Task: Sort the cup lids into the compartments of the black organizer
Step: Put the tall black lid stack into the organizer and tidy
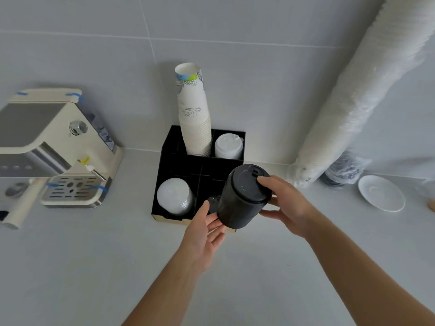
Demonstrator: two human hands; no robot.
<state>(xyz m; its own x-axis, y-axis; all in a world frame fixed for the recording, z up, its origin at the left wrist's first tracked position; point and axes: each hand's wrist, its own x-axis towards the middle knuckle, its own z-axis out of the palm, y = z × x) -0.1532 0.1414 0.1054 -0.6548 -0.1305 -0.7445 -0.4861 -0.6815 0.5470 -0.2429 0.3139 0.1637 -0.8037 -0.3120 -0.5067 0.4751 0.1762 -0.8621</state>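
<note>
**Black lid stack held over front-right compartment of organizer**

The black organizer stands on the grey counter against the tiled wall. A stack of black lids, tilted with its top toward 1 o'clock, is held above the organizer's front-right compartment, at about 5 o'clock from the organizer's centre.

Right hand: curled around the upper end of the black stack from the 3 o'clock side, thumb resting on the top lid, fingers wrapped beneath. Firm hold.

Left hand: open, palm up, fingers spread, touching the lower end of the stack from 7 o'clock. It supports rather than grips.

Other compartments: a stack of white dome lids sits in the front-left compartment, at 8 o'clock. White sip lids fill the rear-right compartment, at 1 o'clock. A tall stack of paper cups rises from the rear-middle compartment, at 12 o'clock, leaning slightly left.

Surroundings: an espresso machine stands well apart at 9 o'clock. A long sleeve of white cups in plastic leans against the wall at 2 o'clock, with a white saucer near its foot.
</note>
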